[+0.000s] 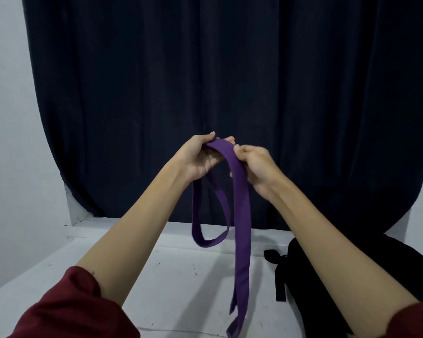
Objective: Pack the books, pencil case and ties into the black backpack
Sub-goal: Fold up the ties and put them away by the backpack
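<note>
A purple tie hangs in the air above the white table. My left hand holds its folded top from the left, fingers curled over the fabric. My right hand pinches the same fold from the right. One part of the tie droops in a loop below my left hand, and two long ends fall toward the table's near edge. The black backpack lies on the table at the right, partly hidden by my right forearm, with a strap sticking out to its left. No books or pencil case are in view.
A dark curtain hangs behind the table, with white wall on both sides. Both my forearms reach forward over the table, in dark red sleeves.
</note>
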`<state>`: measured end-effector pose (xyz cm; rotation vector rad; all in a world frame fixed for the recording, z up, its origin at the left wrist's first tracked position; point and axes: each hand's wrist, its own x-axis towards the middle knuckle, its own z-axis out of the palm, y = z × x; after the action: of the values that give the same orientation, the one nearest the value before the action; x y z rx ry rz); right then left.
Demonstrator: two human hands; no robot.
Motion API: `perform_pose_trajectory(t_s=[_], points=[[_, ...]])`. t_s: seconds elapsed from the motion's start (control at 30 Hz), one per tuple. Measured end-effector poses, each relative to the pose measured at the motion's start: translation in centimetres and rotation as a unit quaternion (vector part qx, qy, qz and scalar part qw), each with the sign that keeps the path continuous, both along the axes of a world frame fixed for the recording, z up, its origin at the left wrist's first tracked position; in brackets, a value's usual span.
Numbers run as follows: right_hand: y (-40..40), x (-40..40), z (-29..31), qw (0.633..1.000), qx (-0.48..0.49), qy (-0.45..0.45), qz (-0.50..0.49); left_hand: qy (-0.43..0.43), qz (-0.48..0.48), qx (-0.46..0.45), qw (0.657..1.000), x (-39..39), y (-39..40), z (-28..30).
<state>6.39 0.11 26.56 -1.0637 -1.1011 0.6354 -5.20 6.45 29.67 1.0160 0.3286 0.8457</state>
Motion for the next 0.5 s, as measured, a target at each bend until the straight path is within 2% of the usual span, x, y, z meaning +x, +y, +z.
perform_pose_trajectory(t_s=[0.07,0.1,0.17,0.23,0.27,0.3,0.37,0.4,0.43,0.5], points=[[0.3,0.1,1.2,1.000,0.005,-0.017,-0.020,0.137,0.029,0.128,0.982,-1.0,-0.2,-0.7],[0.3,0.2,1.7,0.999,0.006,-0.024,-0.021,0.227,0.063,0.215,0.948,-1.5,-0.4,-1.1],[0.0,0.3,2.5,0.999,0.003,-0.042,-0.006,0.341,0.194,0.373,0.841,-2.4,-0.4,-1.9],[-0.3,0.1,2.9,0.998,-0.004,-0.064,0.011,0.311,0.375,0.470,0.736,-2.7,0.1,-2.7],[-0.2,0.0,3.0,0.997,-0.006,-0.070,0.015,0.257,0.419,0.491,0.719,-2.7,0.4,-3.0],[-0.2,-0.1,3.1,0.997,-0.006,-0.072,0.017,0.198,0.407,0.490,0.745,-2.6,0.5,-3.3],[0.1,-0.4,3.1,0.998,-0.004,-0.066,0.024,0.122,0.253,0.419,0.863,-2.2,0.2,-3.7],[0.2,-0.4,3.1,0.998,-0.003,-0.062,0.029,0.098,0.177,0.366,0.908,-1.6,0.5,-4.2],[0.2,-0.4,3.1,0.998,-0.004,-0.057,0.034,0.081,0.133,0.331,0.931,-1.0,0.6,-4.7],[0.3,-0.3,3.2,0.998,-0.013,-0.046,0.030,0.081,0.131,0.324,0.933,0.1,0.4,-5.5]])
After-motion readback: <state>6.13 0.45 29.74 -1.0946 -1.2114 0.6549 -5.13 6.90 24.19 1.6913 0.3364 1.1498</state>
